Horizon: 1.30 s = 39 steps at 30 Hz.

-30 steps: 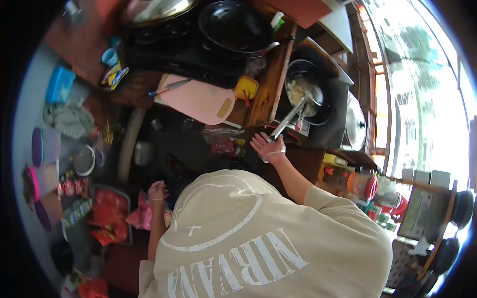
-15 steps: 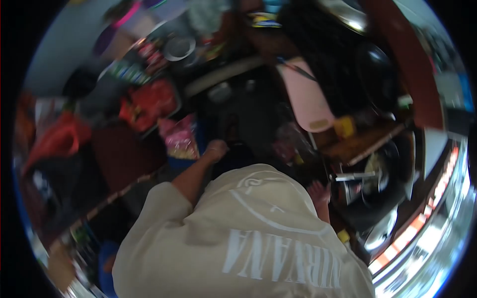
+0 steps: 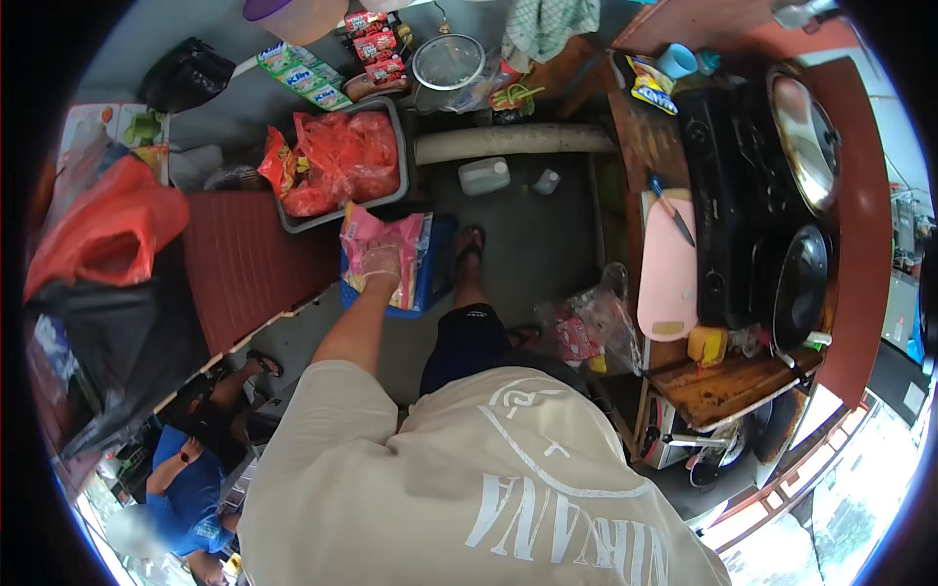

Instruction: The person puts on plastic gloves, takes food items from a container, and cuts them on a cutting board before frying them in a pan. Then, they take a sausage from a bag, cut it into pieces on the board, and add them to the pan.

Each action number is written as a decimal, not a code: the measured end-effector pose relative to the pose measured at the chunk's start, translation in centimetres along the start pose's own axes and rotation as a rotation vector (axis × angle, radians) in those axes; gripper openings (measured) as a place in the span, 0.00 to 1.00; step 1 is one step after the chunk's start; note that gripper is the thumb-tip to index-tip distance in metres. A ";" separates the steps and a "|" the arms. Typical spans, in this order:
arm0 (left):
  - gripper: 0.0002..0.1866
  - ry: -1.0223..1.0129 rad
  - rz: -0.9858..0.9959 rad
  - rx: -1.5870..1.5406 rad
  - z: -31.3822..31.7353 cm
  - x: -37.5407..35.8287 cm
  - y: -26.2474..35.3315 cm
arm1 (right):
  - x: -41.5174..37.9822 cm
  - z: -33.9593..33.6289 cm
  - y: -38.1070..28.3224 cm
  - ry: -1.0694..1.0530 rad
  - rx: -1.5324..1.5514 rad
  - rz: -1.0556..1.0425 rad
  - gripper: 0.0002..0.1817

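Note:
My left hand reaches down onto a pink plastic bag with a clear front and pale contents. The hand looks compact, its fingers curled at the upper part of the bag, and the fingertips are hidden. Under the bag is a blue plastic stool. Just beyond it stands a grey tub holding red plastic bags. My right hand is out of sight, behind the beige shirt.
On the right, a pink cutting board with a knife lies beside a black gas stove. A brown board is at left. A white jug rests on the floor. A person in blue sits at lower left.
My left hand has moved left and away from me, from beside the pink bag onto it. My right hand, seen earlier at the right of the shirt, has gone out of view.

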State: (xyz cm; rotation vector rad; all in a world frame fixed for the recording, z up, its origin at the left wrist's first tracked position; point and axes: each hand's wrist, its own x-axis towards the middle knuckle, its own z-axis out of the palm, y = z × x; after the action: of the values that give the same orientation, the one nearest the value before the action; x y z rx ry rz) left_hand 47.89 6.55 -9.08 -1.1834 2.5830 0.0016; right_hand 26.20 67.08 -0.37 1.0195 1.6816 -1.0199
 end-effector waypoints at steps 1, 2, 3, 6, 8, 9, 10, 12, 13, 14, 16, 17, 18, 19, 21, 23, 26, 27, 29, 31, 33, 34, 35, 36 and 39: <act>0.17 -0.377 -0.051 -0.022 0.4 1.4 -0.8 | -0.4 1.1 -0.6 0.000 -0.033 -0.008 0.24; 0.17 -0.389 -0.052 -0.028 0.7 1.8 -1.5 | -0.7 2.2 -1.4 -0.002 -0.071 -0.019 0.22; 0.16 -0.470 -0.029 -0.039 1.0 1.8 -2.2 | -0.9 3.4 -2.3 -0.006 -0.123 -0.037 0.20; 0.15 -0.607 0.147 -0.036 4.6 1.8 -5.1 | -1.8 6.9 -4.9 -0.055 -0.427 -0.160 0.15; 0.14 -0.656 0.297 -0.014 5.3 0.8 -7.5 | -2.2 9.3 -7.2 -0.110 -0.880 -0.378 0.12; 0.14 -0.684 0.273 -0.091 4.4 -0.7 -8.5 | -2.3 10.9 -8.5 -0.133 -1.053 -0.485 0.11; 0.15 -0.709 0.248 -0.168 2.8 -2.0 -9.3 | -2.2 12.5 -9.7 -0.155 -1.092 -0.527 0.09; 0.14 -0.637 0.181 -0.214 -1.3 -3.9 -10.7 | -1.4 15.8 -12.3 -0.202 -0.570 -0.263 0.08; 0.14 -0.569 0.130 -0.252 -2.6 -4.5 -11.2 | -0.7 17.5 -13.5 -0.166 -0.186 -0.102 0.08; 0.14 -0.566 0.120 -0.258 -1.4 -5.3 -12.0 | 0.1 18.5 -14.5 -0.193 -0.278 -0.267 0.10; 0.10 -0.391 0.128 -0.255 1.3 -6.6 -13.9 | 1.7 20.1 -17.6 -0.225 -0.382 -0.438 0.11; 0.10 -0.388 0.115 -0.260 0.6 -6.5 -14.3 | 2.7 21.1 -19.9 -0.238 -0.476 -0.311 0.12; 0.10 -0.368 0.143 -0.219 -1.0 -6.4 -14.5 | 3.3 22.6 -21.6 -0.247 -0.568 -0.183 0.12; 0.09 -0.349 0.172 -0.176 -2.8 -6.2 -14.6 | 2.6 24.4 -22.9 -0.251 -0.578 -0.187 0.12; 0.09 -0.303 0.102 -0.183 -5.2 -5.6 -15.0 | -0.2 28.5 -25.7 -0.272 -0.662 -0.349 0.11; 0.08 -0.262 0.039 -0.190 -8.4 -4.7 -14.8 | 3.0 31.8 -27.7 -0.283 -1.103 -0.577 0.14; 0.07 -0.184 0.143 -0.225 -12.7 -3.4 -13.4 | -4.1 39.4 -29.1 -0.430 -1.625 -1.300 0.23; 0.06 -0.119 0.235 -0.320 -13.1 -3.1 -12.9 | -9.5 43.2 -29.0 -0.502 -1.595 -1.384 0.27; 0.05 -0.049 0.320 -0.415 -15.0 -2.2 -11.5 | -12.1 49.2 -27.3 -0.659 -1.445 -1.197 0.36; 0.03 -0.041 0.417 -0.476 -17.7 -1.0 -9.6 | -14.1 54.0 -25.7 -0.822 -1.404 -1.356 0.39; 0.03 -0.048 0.453 -0.513 -19.2 0.3 -7.7 | -15.4 58.3 -23.9 -0.885 -1.373 -1.446 0.40; 0.02 -0.059 0.495 -0.549 -19.6 1.0 -6.8 | -13.9 60.3 -22.6 -0.923 -1.401 -1.149 0.35; 0.02 -0.058 0.495 -0.550 -19.2 1.7 -5.7 | -13.5 60.8 -22.3 -0.941 -1.406 -1.000 0.33; 0.02 -0.005 0.533 -0.580 -18.2 2.5 -4.5 | -13.1 61.3 -22.1 -0.945 -1.408 -0.854 0.31; 0.03 0.033 0.586 -0.631 -17.5 5.0 -2.6 | -11.5 60.4 -22.4 -0.826 -2.210 -1.543 0.21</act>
State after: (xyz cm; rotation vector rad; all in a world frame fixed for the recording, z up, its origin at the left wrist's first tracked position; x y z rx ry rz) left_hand 42.05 -1.03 6.60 -0.5185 2.9483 0.9805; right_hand 24.57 1.64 -1.00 -1.9700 1.3401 0.2547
